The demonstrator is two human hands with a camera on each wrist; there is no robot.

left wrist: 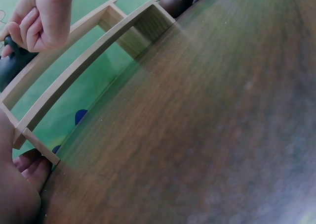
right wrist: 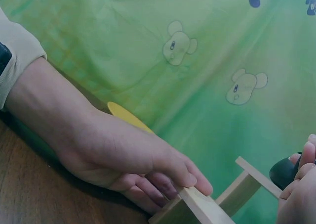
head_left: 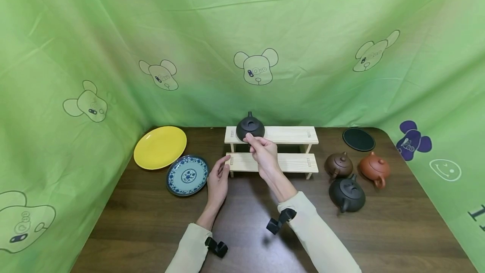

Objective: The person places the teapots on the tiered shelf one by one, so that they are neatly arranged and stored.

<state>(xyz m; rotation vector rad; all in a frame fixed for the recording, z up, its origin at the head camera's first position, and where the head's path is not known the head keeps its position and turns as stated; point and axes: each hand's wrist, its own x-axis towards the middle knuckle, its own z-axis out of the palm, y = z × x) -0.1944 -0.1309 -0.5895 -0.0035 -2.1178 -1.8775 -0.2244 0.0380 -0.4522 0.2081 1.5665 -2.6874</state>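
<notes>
My right hand (head_left: 264,156) pinches the handle of a black teapot (head_left: 250,126), which is at the left end of the upper tier of a wooden two-tier stand (head_left: 288,162). In the left wrist view the curled fingers of that hand stand out above the dark teapot (left wrist: 15,66). My left hand (head_left: 217,182) holds the left end of the lower tier. The right wrist view shows its thumb side on top of the board's end (right wrist: 200,204), with other fingers down by the end support.
Left of the stand lie a blue patterned plate (head_left: 187,175) and a yellow plate (head_left: 160,148). On the right stand a brown teapot (head_left: 338,164), a reddish-orange teapot (head_left: 374,167) and another black teapot (head_left: 347,194). Behind them lies a dark round dish (head_left: 358,139). Green cloth hangs around the table.
</notes>
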